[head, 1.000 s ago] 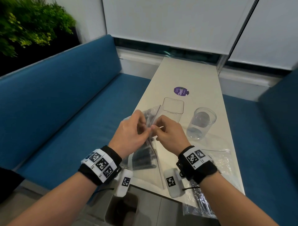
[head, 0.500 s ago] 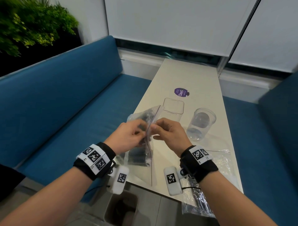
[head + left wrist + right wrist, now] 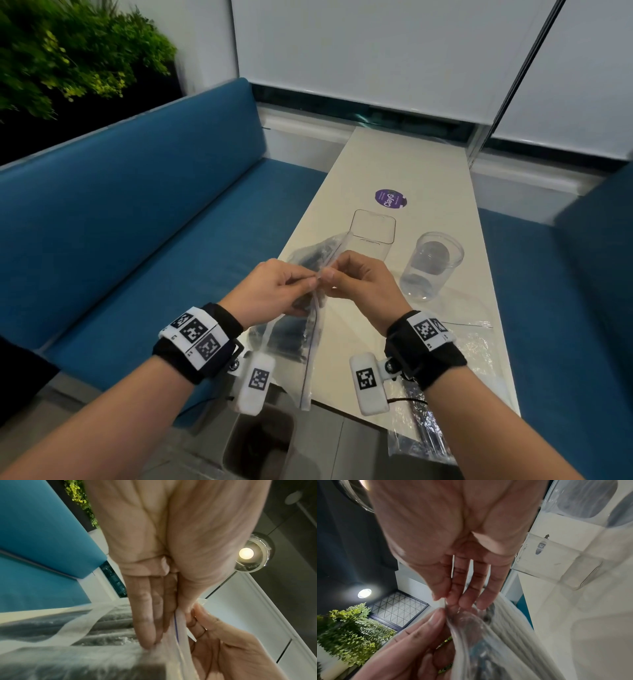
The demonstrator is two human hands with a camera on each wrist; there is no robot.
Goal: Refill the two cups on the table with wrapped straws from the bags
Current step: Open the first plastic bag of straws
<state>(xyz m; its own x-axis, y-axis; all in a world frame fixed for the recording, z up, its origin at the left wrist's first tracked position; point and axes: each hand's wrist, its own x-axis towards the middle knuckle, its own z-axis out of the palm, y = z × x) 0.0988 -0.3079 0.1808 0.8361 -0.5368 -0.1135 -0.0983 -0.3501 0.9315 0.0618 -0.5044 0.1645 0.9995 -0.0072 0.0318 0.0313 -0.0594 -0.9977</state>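
A clear zip bag of dark wrapped straws is held up over the table's near left edge. My left hand and right hand each pinch one side of its zip strip at the top, thumbs almost touching. In the right wrist view the bag hangs below my fingers. Two clear cups stand beyond: a square one and a round one, both without straws. A second bag of straws lies at the table's near right corner.
The narrow white table runs away from me between two blue benches. A purple sticker lies past the cups. A grey bin sits on the floor below the table's near end.
Both hands have come closer together on the bag's zip strip and sunk slightly toward me. The bag hangs more upright now.
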